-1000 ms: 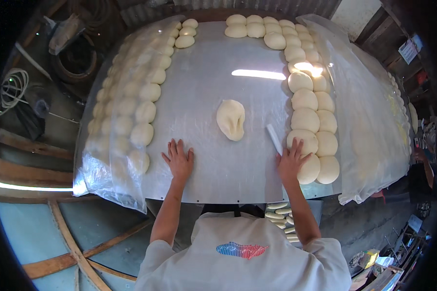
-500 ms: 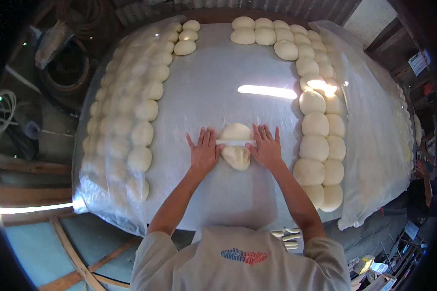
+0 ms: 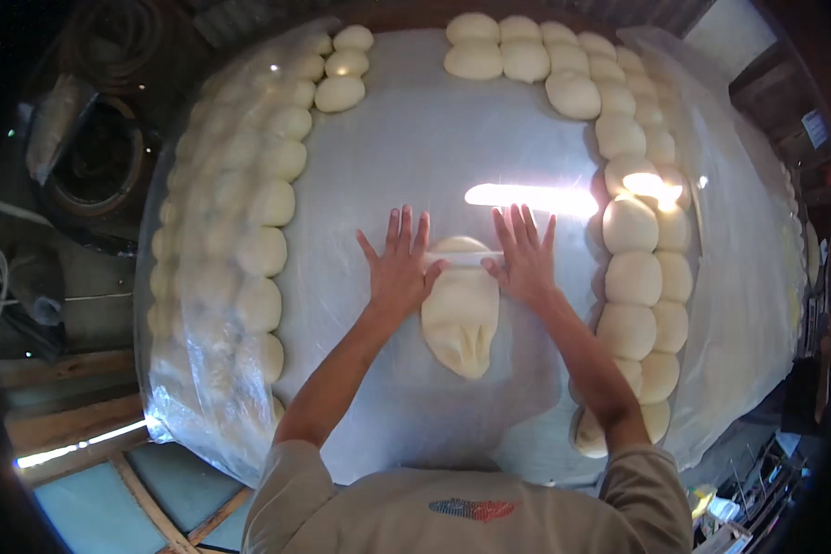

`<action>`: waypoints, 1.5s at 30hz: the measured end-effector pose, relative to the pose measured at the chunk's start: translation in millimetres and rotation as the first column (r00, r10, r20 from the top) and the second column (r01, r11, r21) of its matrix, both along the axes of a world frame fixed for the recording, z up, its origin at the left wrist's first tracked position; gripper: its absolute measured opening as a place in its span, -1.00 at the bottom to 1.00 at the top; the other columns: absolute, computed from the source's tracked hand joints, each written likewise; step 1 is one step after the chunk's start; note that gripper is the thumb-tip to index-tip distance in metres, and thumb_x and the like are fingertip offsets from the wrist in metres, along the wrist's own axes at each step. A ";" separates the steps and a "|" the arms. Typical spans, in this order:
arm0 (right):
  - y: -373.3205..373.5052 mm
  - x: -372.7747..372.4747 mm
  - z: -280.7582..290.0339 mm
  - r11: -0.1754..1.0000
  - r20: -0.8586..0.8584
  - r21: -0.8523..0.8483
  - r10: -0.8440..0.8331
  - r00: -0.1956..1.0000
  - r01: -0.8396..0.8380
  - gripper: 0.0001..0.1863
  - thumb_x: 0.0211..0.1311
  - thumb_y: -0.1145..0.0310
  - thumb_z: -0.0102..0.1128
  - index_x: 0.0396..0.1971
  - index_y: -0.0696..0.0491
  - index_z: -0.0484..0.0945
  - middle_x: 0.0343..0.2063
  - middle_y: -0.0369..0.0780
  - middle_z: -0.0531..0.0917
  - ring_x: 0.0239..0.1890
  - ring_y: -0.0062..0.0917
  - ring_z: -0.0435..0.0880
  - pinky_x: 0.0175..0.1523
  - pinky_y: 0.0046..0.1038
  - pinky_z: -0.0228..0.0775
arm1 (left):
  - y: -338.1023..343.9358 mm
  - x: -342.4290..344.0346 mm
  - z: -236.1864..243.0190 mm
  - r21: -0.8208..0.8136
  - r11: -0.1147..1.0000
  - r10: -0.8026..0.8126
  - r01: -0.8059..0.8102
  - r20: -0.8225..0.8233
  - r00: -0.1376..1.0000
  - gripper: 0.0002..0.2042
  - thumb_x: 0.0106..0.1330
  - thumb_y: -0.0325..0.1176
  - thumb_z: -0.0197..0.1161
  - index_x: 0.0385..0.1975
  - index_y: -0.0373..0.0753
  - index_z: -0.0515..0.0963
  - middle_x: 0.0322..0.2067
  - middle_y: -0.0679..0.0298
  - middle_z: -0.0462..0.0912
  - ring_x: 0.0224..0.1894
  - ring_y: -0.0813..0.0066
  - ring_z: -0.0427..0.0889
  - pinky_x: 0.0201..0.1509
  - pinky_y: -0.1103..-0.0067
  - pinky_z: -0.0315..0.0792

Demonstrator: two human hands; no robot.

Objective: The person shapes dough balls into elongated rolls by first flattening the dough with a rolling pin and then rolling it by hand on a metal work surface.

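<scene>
Under both palms lies a thin white rolling pin [image 3: 467, 259], set crosswise over the far part of a pale dough piece [image 3: 460, 309]. The dough is flattened and long, with folds at its narrow near end. My left hand [image 3: 397, 266] rests on the pin's left end, open, its fingers spread and pointing away from me. At the right end, my right hand [image 3: 526, 258] presses in the same way, open with fingers stretched out. Neither hand wraps round the pin. Its ends are hidden beneath the palms.
Rows of round dough balls [image 3: 631, 277] line the right side of the metal table [image 3: 379, 157]. More dough balls [image 3: 261, 305] stand on the left, largely under a clear plastic sheet [image 3: 208, 360]. Another plastic sheet [image 3: 743, 277] covers the far right.
The dough under the pin has become longer and flatter, stretching toward me. Both hands and the pin now lie nearer its far end. The view has shifted slightly.
</scene>
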State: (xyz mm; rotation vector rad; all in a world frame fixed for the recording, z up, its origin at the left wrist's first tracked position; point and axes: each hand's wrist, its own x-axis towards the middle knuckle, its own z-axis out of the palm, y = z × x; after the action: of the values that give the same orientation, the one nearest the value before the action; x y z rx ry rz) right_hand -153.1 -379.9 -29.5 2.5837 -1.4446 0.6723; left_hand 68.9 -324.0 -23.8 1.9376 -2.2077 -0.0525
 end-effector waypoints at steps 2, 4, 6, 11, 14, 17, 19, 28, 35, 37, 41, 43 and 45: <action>-10.4 4.4 -3.9 0.961 -0.080 0.276 0.024 0.996 -0.001 -0.21 0.22 -0.25 -0.14 0.25 0.08 0.23 0.22 -0.03 0.29 0.34 -0.15 0.14 0.35 0.19 -0.24 | -17.7 9.2 -9.7 0.057 0.997 0.046 -0.048 0.035 0.998 -0.37 0.42 0.08 -0.23 0.34 -0.22 0.12 0.38 -0.01 0.00 0.43 0.08 -0.03 0.29 -0.28 -0.44; -52.0 11.1 0.4 0.977 -0.058 0.164 0.151 0.987 -0.139 -0.26 0.13 -0.18 0.06 0.17 0.07 0.32 0.13 -0.06 0.36 0.25 -0.17 0.25 0.32 0.13 -0.08 | -66.2 16.5 -7.5 0.056 0.995 0.078 -0.081 0.063 0.995 -0.38 0.42 0.08 -0.25 0.35 -0.22 0.10 0.38 0.01 0.02 0.43 0.11 -0.02 0.30 -0.26 -0.45; -87.5 3.9 -5.3 0.924 -0.074 0.026 0.381 0.921 -0.381 -0.37 0.00 -0.07 0.28 -0.03 0.07 0.47 -0.06 -0.13 0.48 0.11 -0.23 0.41 0.33 0.04 0.04 | -113.7 15.8 -3.9 0.024 0.980 0.198 -0.198 -0.042 0.979 -0.38 0.43 0.08 -0.26 0.35 -0.22 0.08 0.37 0.03 0.07 0.43 0.16 0.00 0.33 -0.22 -0.45; -105.5 9.9 16.8 0.839 -0.225 0.382 0.490 0.842 -0.386 -0.53 0.12 0.08 0.21 -0.15 0.17 0.46 -0.01 -0.09 0.47 0.21 -0.23 0.36 0.41 -0.10 -0.05 | -138.6 21.1 -0.3 -0.044 0.979 0.197 -0.197 0.006 0.980 -0.36 0.42 0.10 -0.26 0.35 -0.23 0.08 0.36 -0.03 0.06 0.43 0.11 -0.01 0.32 -0.23 -0.40; -56.1 -5.9 7.7 0.894 -0.183 0.186 0.438 0.880 -0.407 -0.46 0.13 0.08 0.21 -0.02 0.17 0.42 0.09 -0.05 0.42 0.26 -0.17 0.31 0.40 -0.01 -0.06 | -81.0 18.0 17.0 -0.083 0.993 0.088 -0.086 0.017 0.996 -0.32 0.40 0.14 -0.22 0.35 -0.26 0.06 0.35 -0.08 0.06 0.43 0.07 -0.01 0.31 -0.24 -0.34; 14.4 -12.6 10.2 0.938 -0.014 0.228 0.272 0.962 -0.262 -0.32 0.18 0.01 0.16 0.18 0.14 0.30 0.10 0.03 0.42 0.23 -0.11 0.32 0.36 -0.07 0.04 | 4.7 20.4 8.1 0.047 0.999 0.008 -0.008 0.007 1.000 -0.26 0.37 0.19 -0.18 0.35 -0.29 0.04 0.33 -0.14 0.07 0.41 0.03 0.03 0.30 -0.26 -0.30; 19.1 -3.6 15.4 0.904 0.075 0.352 0.232 0.970 -0.243 -0.27 0.24 -0.05 0.04 0.25 0.16 0.19 0.20 0.03 0.31 0.29 -0.11 0.23 0.37 -0.01 -0.04 | 18.1 16.6 16.2 0.190 0.982 -0.017 0.015 0.005 1.000 -0.23 0.35 0.21 -0.16 0.35 -0.31 0.03 0.32 -0.16 0.08 0.40 0.02 0.05 0.29 -0.26 -0.29; 69.9 19.9 10.3 0.894 -0.155 0.443 0.001 0.988 0.068 -0.13 0.28 -0.21 -0.14 0.37 0.14 -0.01 0.33 0.08 0.11 0.40 -0.04 0.02 0.41 0.05 -0.25 | 39.6 -16.0 -5.7 0.077 0.991 0.113 -0.107 -0.082 0.990 -0.14 0.32 0.27 -0.16 0.34 -0.41 -0.04 0.31 -0.21 0.09 0.40 0.00 0.04 0.31 -0.24 -0.31; 44.0 18.7 24.2 0.839 0.062 0.539 -0.132 0.989 0.078 -0.08 0.29 -0.24 -0.20 0.39 0.16 -0.14 0.35 0.18 -0.01 0.44 -0.03 -0.14 0.40 0.11 -0.33 | 23.8 -20.2 23.4 0.162 0.975 0.149 -0.153 0.038 0.988 -0.08 0.29 0.32 -0.19 0.36 -0.43 -0.10 0.33 -0.21 0.05 0.43 -0.04 -0.05 0.35 -0.18 -0.37; 60.3 17.6 13.6 0.864 -0.005 0.477 -0.182 0.983 0.163 -0.08 0.29 -0.24 -0.21 0.39 0.17 -0.15 0.35 0.19 -0.02 0.44 -0.01 -0.15 0.40 0.11 -0.34 | 37.9 -23.2 4.4 -0.027 0.985 0.171 -0.170 0.045 0.984 -0.07 0.29 0.33 -0.19 0.36 -0.42 -0.10 0.33 -0.21 0.03 0.43 -0.04 -0.06 0.35 -0.17 -0.38; 154.6 -11.8 -15.6 0.882 -0.103 0.452 -0.097 0.990 0.133 -0.06 0.29 -0.27 -0.22 0.35 0.26 -0.05 0.32 0.25 -0.01 0.42 0.07 -0.14 0.43 0.00 -0.36 | 125.7 -35.3 -11.0 0.196 0.961 0.203 -0.193 -0.034 0.979 -0.09 0.30 0.33 -0.23 0.36 -0.43 -0.09 0.35 -0.22 -0.02 0.44 -0.03 -0.09 0.34 -0.19 -0.41; 187.5 -28.4 -11.5 0.873 -0.082 0.488 0.022 0.996 0.021 -0.05 0.28 -0.28 -0.23 0.35 0.26 -0.06 0.31 0.25 0.02 0.41 0.09 -0.11 0.43 -0.01 -0.31 | 161.4 -44.5 -0.3 0.357 0.923 0.122 -0.141 0.075 0.990 -0.09 0.30 0.32 -0.20 0.36 -0.43 -0.10 0.34 -0.26 -0.03 0.43 -0.06 -0.09 0.32 -0.22 -0.41; 193.2 -29.3 -2.4 0.835 -0.051 0.550 0.016 0.999 0.015 -0.06 0.29 -0.27 -0.25 0.35 0.26 -0.06 0.30 0.26 0.05 0.39 0.10 -0.06 0.42 0.03 -0.27 | 173.7 -44.6 5.2 0.351 0.930 0.122 -0.109 -0.015 0.992 -0.09 0.30 0.29 -0.14 0.35 -0.44 -0.09 0.32 -0.29 0.00 0.42 -0.08 -0.05 0.27 -0.29 -0.40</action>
State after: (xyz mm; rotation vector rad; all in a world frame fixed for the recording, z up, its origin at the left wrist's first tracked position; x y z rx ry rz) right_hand -182.4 -186.7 -31.9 2.9754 -1.8423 0.1874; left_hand 24.3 -150.3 -18.6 2.2211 -2.1722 -0.4922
